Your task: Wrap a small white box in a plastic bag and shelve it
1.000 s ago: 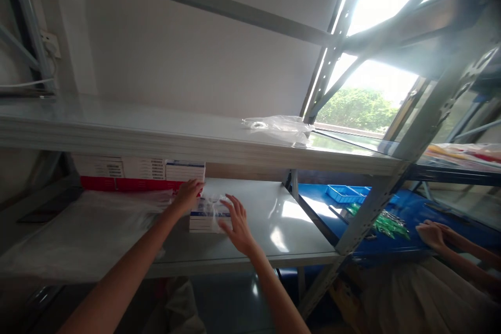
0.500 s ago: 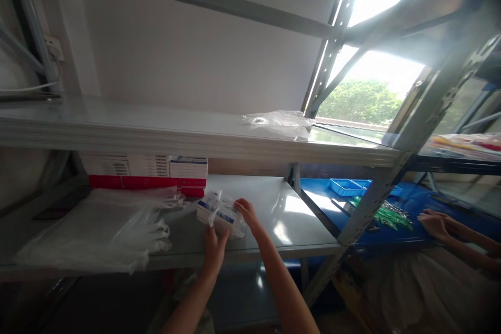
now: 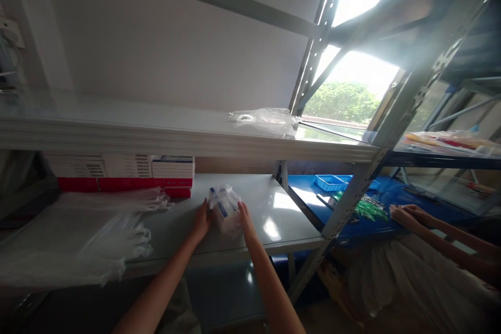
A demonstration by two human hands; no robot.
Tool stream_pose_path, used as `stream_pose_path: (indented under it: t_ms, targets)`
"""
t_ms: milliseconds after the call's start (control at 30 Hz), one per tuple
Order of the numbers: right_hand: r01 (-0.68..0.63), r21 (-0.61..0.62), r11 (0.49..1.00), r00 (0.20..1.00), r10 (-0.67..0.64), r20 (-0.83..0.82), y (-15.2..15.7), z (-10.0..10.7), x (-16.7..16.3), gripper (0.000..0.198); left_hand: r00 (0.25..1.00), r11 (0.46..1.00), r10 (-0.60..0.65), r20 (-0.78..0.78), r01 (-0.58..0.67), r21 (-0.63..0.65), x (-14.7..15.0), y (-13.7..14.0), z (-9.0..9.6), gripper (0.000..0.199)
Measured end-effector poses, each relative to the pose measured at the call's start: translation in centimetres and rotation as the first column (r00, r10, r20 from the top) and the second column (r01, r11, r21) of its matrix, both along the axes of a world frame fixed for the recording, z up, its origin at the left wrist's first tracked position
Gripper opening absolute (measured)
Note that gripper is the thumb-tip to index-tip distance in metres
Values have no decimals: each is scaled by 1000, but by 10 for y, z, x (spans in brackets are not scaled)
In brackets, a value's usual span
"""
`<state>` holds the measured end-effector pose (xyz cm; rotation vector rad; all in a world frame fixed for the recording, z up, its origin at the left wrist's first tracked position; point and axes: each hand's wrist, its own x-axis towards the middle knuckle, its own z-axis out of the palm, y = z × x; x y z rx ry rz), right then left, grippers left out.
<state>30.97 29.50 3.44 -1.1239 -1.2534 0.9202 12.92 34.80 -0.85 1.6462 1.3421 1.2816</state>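
A small white-and-blue box (image 3: 221, 205) wrapped in a clear plastic bag (image 3: 230, 223) is between my two hands, over the grey lower shelf (image 3: 250, 188). My left hand (image 3: 201, 222) grips its left side. On the other side, my right hand (image 3: 246, 220) presses against the bag with its fingers pointing up. The bag's gathered top sticks up over the box. To the left of my left hand lies a pile of clear plastic bags (image 3: 78, 229). Behind that pile stand stacked white-and-red boxes (image 3: 125, 172).
More clear plastic bags (image 3: 266, 119) lie on the upper shelf (image 3: 156, 133). A slanting metal post (image 3: 352, 193) divides my shelf from a blue table (image 3: 410, 193) with blue trays (image 3: 331, 183) and green packets (image 3: 366, 206). A co-worker's hands (image 3: 407, 215) are at that table.
The bagged box has been turned, and my hands now hold it from its two sides. My left hand moved from its front to its left. The camera view has swung right.
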Motion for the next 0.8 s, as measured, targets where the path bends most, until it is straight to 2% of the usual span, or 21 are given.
stream_pose_path:
  t_ms: [67, 167, 300, 433, 533, 800]
  targets:
    - [-33, -10, 999, 999, 33, 13, 1, 3, 0, 62, 992, 998, -59, -110, 56, -34, -13, 8, 9, 63]
    - [-30, -85, 996, 999, 26, -47, 5, 7, -1, 59, 968, 983, -183, -170, 177, -51, -25, 15, 18, 64]
    - [-39, -180, 983, 977, 0, -213, 11, 11, -5, 60, 966, 979, -198, -165, 202, 8, -27, 18, 17, 68]
    - [18, -285, 958, 915, -131, -383, 12, 12, -9, 60, 969, 967, -244, -27, 245, 63, -25, 16, 13, 67]
    - [41, -254, 966, 869, -160, -468, 8, 14, -9, 51, 954, 958, -282, 105, 274, 87, -21, 12, 14, 63]
    - [-168, -228, 959, 876, 39, -481, -17, 30, -1, 57, 912, 948, -319, 258, 311, 72, -4, -12, 22, 61]
